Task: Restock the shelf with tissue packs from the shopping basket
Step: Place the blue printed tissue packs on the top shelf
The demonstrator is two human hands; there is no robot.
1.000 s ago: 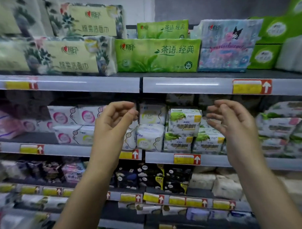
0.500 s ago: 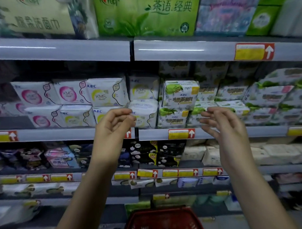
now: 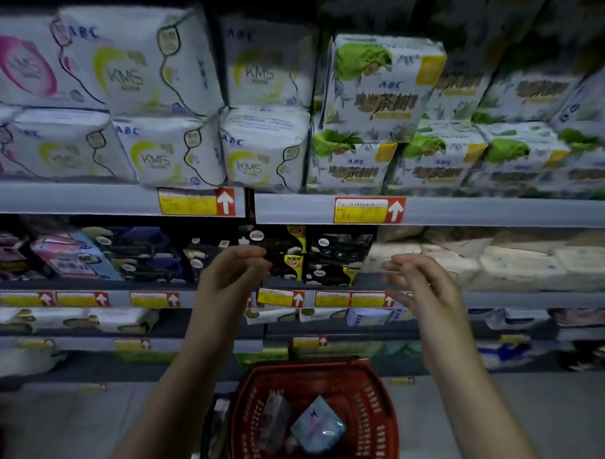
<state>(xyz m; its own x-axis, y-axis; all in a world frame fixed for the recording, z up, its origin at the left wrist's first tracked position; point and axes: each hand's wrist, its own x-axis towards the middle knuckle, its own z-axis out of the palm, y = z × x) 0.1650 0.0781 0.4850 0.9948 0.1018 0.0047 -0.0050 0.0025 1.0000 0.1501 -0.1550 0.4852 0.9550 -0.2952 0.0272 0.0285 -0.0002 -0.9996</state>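
The left hand point(image 3: 232, 276) and right hand point(image 3: 423, 287) were raised side by side, apart from each other, fingers loosely bent and holding nothing; the right one was blurred. Behind them stood black packs point(image 3: 336, 259) on a shelf point(image 3: 499, 212) edged with yellow price tags point(image 3: 360, 210). Below and between the forearms a red basket point(image 3: 379, 415) sat on the floor, with a pale blue tissue pack point(image 3: 318, 424) lying tilted in it, beside a clear-wrapped pack point(image 3: 275, 419). White KMS packs point(image 3: 175, 158) were stacked on the shelf above.

Bare forearms point(image 3: 183, 388); slim, bare fingers point(image 3: 400, 265)
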